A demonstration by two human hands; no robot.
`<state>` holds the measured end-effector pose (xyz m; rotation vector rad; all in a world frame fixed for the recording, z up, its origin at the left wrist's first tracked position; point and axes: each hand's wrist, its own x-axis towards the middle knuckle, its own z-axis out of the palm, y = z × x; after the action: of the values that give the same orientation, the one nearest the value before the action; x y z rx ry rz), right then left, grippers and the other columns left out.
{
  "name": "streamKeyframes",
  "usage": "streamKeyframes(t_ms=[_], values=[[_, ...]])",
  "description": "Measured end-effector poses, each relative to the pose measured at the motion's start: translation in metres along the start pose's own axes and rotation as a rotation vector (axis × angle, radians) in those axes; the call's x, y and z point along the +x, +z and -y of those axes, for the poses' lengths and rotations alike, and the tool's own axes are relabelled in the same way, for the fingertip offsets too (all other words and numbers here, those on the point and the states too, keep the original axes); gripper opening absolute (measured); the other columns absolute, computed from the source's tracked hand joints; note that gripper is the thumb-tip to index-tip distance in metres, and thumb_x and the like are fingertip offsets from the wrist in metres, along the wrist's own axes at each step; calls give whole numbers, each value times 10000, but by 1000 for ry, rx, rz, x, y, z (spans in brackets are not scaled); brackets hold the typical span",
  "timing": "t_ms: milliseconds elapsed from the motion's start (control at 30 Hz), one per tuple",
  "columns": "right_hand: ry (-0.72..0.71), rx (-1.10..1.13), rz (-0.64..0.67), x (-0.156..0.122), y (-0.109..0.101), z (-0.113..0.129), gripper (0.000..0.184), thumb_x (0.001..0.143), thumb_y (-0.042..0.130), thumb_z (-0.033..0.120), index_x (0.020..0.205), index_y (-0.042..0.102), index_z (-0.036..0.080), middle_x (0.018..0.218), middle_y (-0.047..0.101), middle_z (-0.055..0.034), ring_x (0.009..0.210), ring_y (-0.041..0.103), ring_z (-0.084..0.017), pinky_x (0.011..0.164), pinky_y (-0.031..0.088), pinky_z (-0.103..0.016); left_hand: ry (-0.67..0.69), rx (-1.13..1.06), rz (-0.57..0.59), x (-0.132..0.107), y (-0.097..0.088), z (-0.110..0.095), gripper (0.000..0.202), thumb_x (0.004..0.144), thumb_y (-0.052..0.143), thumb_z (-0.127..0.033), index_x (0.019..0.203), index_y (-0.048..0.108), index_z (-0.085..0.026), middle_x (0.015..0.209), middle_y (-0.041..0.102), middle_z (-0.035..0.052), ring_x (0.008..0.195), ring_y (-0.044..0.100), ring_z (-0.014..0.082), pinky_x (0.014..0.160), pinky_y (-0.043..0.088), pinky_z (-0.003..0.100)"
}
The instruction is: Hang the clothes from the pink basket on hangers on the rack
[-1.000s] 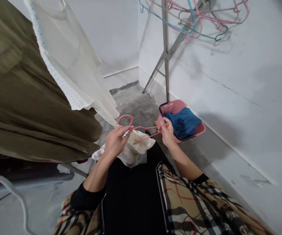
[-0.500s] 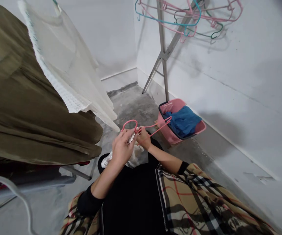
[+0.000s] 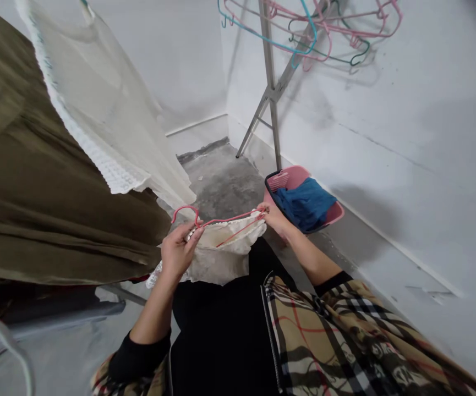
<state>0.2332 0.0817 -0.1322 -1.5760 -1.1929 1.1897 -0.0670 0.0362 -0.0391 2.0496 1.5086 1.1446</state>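
A red clothes hanger (image 3: 229,219) lies across my lap area, its hook pointing up and left. My left hand (image 3: 179,246) is closed around the hanger near the base of the hook, gripping some of the white garment there too. At the hanger's right end my right hand (image 3: 274,218) pinches the edge of the white garment (image 3: 221,264) against the tip. The garment is spread between both hands and hangs down over my black-clad legs. Part of the hanger's lower bar runs inside the cloth.
A pink basket (image 3: 339,215) with blue cloth (image 3: 306,203) in it stands by the right wall. Behind it rises a metal rack leg (image 3: 273,118), with several empty hangers (image 3: 320,25) above. A white garment (image 3: 101,82) and olive cloth (image 3: 56,181) hang at left.
My right hand has moved right, drawing the white garment along the hanger to its end. My left hand has shifted left with the hook. The cloth, bunched before, is now stretched out.
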Motion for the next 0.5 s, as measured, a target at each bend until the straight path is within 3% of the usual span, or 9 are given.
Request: streamKeyframes(t_ms=[167,500], values=[[-24,107,-1,6,-19,11,263,588,527,228,845,559,181,745,606,1,627,552,-129,588,421,-238,109,79,-3,-2,5,-2,288,904,584,-420,986,755,-204,814,743,24,590,617,118,584,451,219],[-215,-66,-24,-13,-24,44,326,592,513,145,846,716,169,837,617,-24,768,551,-159,746,419,-284,208,402,-104,-1,6,-3,248,915,589,-404,981,767,-243,742,715,9,640,656,121,521,386,198]])
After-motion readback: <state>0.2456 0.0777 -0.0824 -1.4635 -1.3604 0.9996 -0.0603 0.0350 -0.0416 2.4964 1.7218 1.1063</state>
